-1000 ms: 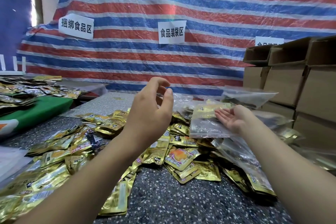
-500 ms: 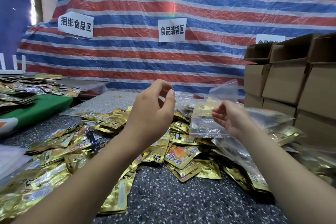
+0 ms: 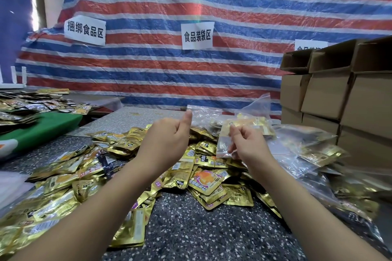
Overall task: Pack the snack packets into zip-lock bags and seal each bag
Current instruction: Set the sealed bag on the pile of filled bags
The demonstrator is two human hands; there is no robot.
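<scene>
Several gold snack packets (image 3: pixel 203 180) lie in a loose heap across the speckled table (image 3: pixel 201 233). My right hand (image 3: pixel 248 146) pinches a clear zip-lock bag (image 3: pixel 223 144) that has gold packets inside and holds it tilted above the heap. My left hand (image 3: pixel 167 140) hovers just left of the bag, seen from the back. Its fingers are curled and its thumb points up. Nothing shows in its grip. An empty clear bag (image 3: pixel 203 112) lies behind my left thumb.
Stacked cardboard boxes (image 3: pixel 339 101) wall off the right side. Several filled clear bags (image 3: pixel 311 150) lie in front of them. A green mat (image 3: pixel 42 125) and another pile of packets (image 3: pixel 25 106) sit at the left. A striped tarp (image 3: pixel 212 6) hangs behind.
My right hand turned from palm up under the bag to pinching it and drew it nearer. My left hand curled its fingers in and sank a little toward the bag.
</scene>
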